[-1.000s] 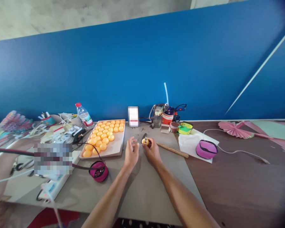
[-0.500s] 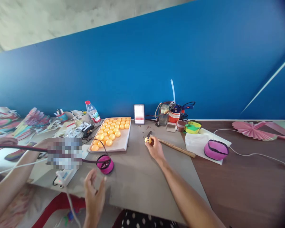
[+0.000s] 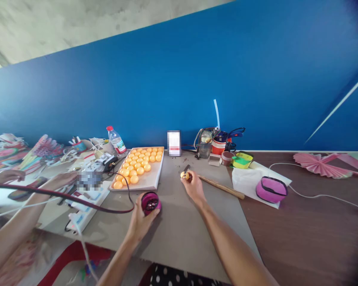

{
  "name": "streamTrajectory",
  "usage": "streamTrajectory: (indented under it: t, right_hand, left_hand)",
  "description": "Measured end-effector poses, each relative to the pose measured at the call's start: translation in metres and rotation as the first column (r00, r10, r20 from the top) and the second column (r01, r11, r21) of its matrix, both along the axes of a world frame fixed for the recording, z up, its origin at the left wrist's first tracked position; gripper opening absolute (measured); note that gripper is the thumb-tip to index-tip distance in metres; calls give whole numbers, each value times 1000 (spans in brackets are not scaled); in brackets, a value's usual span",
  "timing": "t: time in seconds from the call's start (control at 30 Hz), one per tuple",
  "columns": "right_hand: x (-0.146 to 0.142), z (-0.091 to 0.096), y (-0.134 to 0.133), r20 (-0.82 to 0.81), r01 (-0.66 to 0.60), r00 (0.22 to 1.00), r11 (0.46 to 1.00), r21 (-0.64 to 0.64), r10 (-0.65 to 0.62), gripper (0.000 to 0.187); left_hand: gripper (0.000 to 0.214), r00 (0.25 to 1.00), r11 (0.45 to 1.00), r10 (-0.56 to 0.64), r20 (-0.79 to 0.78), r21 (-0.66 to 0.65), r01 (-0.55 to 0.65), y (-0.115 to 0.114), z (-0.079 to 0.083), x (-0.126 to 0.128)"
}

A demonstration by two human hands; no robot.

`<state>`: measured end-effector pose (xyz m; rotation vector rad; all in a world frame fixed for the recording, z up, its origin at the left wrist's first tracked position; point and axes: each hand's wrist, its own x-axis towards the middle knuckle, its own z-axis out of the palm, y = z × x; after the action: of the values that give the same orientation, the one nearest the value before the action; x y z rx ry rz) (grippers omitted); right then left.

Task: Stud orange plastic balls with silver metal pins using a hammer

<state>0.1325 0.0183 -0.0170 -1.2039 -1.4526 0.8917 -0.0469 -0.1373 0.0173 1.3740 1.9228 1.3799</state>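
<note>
My left hand (image 3: 141, 224) is wrapped round a small round magenta container (image 3: 158, 203) with a dark rim; small dark pieces lie inside it. My right hand (image 3: 195, 190) pinches a small yellow-orange ball (image 3: 184, 175) with dark marks on its near side. Just behind the ball, a dark flat piece (image 3: 185, 169) lies on the grey mat (image 3: 179, 234). To the right of my right hand rests a long wooden stick (image 3: 222, 186). Left of the ball is a shallow white tray (image 3: 155, 184) holding many orange balls (image 3: 140, 171).
At left a co-worker's hands (image 3: 58, 182) are near a white power strip (image 3: 88, 212), with a dark cable (image 3: 107, 208) crossing toward me. A water bottle (image 3: 117, 142) and phone (image 3: 174, 143) stand at the back. Another magenta container (image 3: 271, 190) sits on white paper at right.
My left hand has moved up and right, taken hold of the magenta container and shifted it to the right. My right hand still holds the ball in nearly the same place.
</note>
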Motion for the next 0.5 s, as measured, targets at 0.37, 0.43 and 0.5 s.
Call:
streamTrajectory:
  t: [0.37, 0.43, 0.5]
  right_hand:
    - [4, 0, 8, -177, 78, 981, 996, -47, -85, 34]
    - [2, 0, 8, -156, 68, 985, 997, -47, -75, 34]
    - [1, 0, 8, -128, 62, 989, 997, -46, -68, 34]
  left_hand:
    - [63, 940, 976, -77, -334, 166, 139, 116, -12, 45]
    - [64, 917, 974, -36, -397, 191, 121, 127, -15, 44]
    - [62, 903, 963, -74, -423, 205, 175, 132, -18, 43]
